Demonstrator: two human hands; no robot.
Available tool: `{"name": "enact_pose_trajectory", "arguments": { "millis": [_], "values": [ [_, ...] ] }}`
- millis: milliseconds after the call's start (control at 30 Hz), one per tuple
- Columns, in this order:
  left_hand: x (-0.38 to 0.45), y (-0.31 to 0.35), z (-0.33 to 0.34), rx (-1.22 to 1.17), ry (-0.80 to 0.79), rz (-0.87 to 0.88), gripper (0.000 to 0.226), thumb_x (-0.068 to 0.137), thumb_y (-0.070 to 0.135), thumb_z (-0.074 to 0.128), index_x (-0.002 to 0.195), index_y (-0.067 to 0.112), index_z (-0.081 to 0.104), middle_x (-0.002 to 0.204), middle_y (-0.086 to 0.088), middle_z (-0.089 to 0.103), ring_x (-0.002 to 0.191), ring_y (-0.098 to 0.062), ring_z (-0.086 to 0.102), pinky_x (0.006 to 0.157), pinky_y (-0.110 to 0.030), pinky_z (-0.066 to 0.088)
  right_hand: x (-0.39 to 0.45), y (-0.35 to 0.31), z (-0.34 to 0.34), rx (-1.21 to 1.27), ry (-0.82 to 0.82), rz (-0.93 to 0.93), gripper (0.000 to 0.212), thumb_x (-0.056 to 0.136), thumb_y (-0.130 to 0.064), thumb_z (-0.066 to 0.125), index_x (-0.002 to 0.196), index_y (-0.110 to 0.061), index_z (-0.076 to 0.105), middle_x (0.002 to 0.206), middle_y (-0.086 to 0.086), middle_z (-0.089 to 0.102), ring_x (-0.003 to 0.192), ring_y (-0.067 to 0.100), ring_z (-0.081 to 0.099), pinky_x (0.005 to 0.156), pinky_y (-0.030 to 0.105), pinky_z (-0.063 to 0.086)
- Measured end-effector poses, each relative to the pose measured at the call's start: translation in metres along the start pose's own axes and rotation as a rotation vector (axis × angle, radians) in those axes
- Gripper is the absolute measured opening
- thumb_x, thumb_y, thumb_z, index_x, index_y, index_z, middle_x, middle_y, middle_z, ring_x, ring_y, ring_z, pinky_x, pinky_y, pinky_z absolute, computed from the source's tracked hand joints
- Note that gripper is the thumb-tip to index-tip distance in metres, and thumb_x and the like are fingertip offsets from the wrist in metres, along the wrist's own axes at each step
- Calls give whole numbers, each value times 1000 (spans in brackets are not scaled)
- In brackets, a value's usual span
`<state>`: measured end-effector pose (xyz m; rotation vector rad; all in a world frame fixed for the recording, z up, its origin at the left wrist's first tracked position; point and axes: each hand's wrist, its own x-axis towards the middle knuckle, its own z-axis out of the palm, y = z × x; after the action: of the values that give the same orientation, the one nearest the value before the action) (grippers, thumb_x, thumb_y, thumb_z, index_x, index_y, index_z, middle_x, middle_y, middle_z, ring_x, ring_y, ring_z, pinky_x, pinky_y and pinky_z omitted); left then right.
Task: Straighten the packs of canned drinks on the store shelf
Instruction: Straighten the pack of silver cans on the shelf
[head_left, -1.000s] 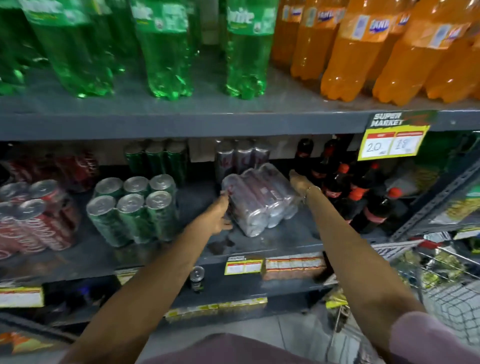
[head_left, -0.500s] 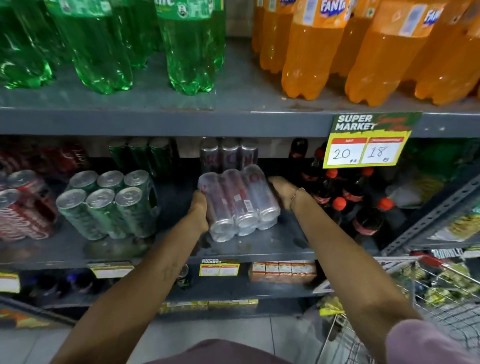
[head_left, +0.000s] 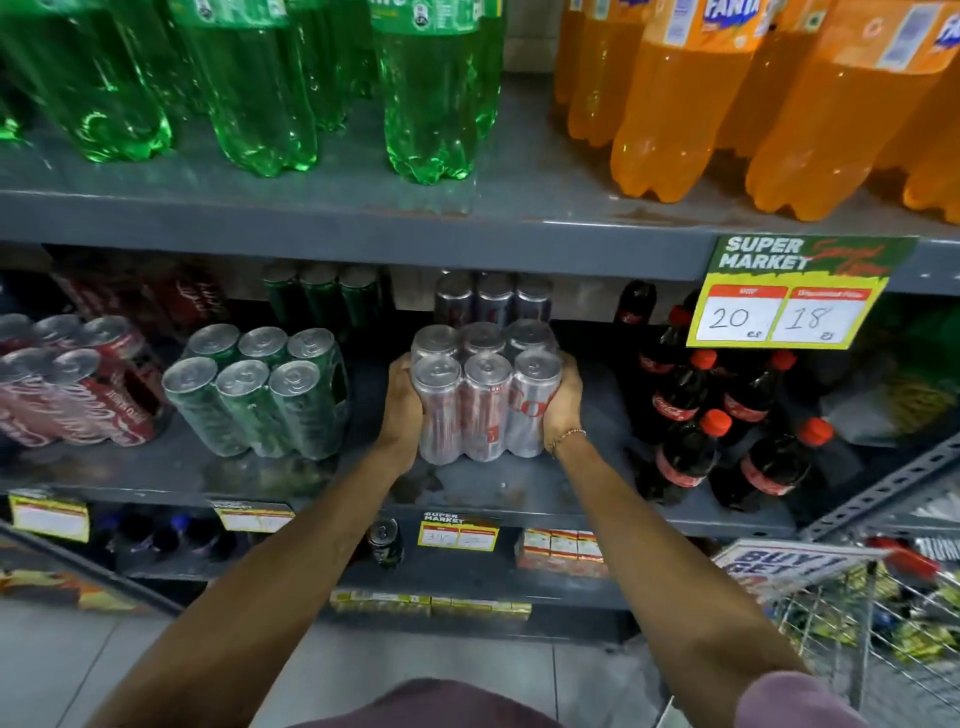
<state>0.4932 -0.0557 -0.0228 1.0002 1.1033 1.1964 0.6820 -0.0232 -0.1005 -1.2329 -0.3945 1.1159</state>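
Note:
A shrink-wrapped pack of silver cans (head_left: 484, 400) stands upright on the grey middle shelf (head_left: 519, 499), square to the front edge. My left hand (head_left: 402, 405) grips its left side and my right hand (head_left: 563, 410) grips its right side. To its left stands a pack of green cans (head_left: 260, 395), slightly tilted, and further left a pack of red cans (head_left: 78, 395) leans at an angle. More can packs stand behind in the dark at the back of the shelf.
Dark cola bottles with red caps (head_left: 722, 431) crowd the shelf just right of my right hand. Green bottles (head_left: 260, 88) and orange bottles (head_left: 675, 98) fill the shelf above. A price sign (head_left: 789, 296) hangs from it. A wire trolley (head_left: 883, 613) stands at lower right.
The silver pack lay on its side and skewed; both hands closed on it, turned it and stood it upright, square to the shelf edge.

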Motion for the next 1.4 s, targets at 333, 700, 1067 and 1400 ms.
{"name": "enact_pose_trajectory", "arguments": {
  "millis": [333, 700, 1067, 1400],
  "values": [
    [-10, -27, -15, 27, 29, -39, 69, 97, 61, 15, 136, 16, 51, 126, -2, 64, 115, -13, 60, 98, -28, 49, -65, -40, 6, -142, -56, -102, 46, 76, -50, 45, 99, -13, 61, 95, 9, 69, 86, 21, 64, 83, 38, 51],
    [-5, -27, -20, 426, -57, 150, 102, 73, 72, 43, 145, 3, 24, 146, -9, 43, 136, -11, 42, 116, -34, 33, -94, -18, 21, -65, 167, -60, 27, 88, -38, 37, 95, -18, 55, 103, 8, 60, 106, 27, 56, 92, 40, 46],
    [-77, -32, 22, 567, -303, 32, 142, 52, 82, 48, 150, 6, -21, 159, -8, -29, 150, -20, -15, 124, -41, 4, -103, -11, 6, -195, 28, -68, 89, 76, -81, 16, 107, -18, 68, 113, 7, 71, 109, 20, 63, 107, 43, 43],
    [11, -26, -71, 479, -108, 82, 32, 94, 12, 57, 126, 7, 61, 125, -13, 65, 110, -22, 61, 96, -29, 45, -187, 49, 56, -600, 274, -522, 52, 89, -50, 19, 97, -8, 48, 105, 8, 48, 99, 16, 41, 98, 45, 33]
  ]
}}
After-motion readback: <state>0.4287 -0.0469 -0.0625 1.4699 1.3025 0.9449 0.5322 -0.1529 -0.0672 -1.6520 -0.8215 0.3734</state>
